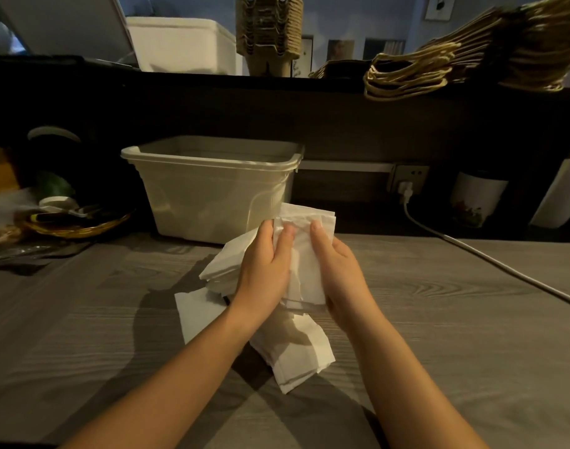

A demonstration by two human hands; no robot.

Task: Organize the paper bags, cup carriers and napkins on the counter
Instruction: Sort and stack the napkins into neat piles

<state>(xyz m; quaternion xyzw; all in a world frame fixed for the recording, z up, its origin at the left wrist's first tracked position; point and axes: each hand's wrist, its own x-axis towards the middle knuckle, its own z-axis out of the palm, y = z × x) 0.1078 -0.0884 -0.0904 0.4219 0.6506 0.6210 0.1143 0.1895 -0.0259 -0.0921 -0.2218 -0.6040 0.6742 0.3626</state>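
The worktop [455,319] is spreading out beneath and around both hands. Far beyond the hands and up to their right, the bags [471,59] are lying in a slumped heap on a raised ledge with their handles hanging over its edge, so they are looking not yet tidied. Just beyond the hands, a bin [212,196] is standing open on the worktop; whether anything is lying inside it I cannot tell. Further beyond, on the same ledge, the carriers [269,30] are standing nested in one upright stack, which is looking settled. The left hand [264,267] and the right hand [338,270] are together grasping a stack of napkins [304,251], fingers curling round its sides and thumbs pressing on top, holding it above the worktop in front of the bin. Directly below the hands, loose napkins [296,358] are lying scattered and overlapping, waiting to be gathered. By my judgement the napkin sorting is partly done, with the loose ones and the bags remaining. No brand, label or writing is showing clearly enough to read.
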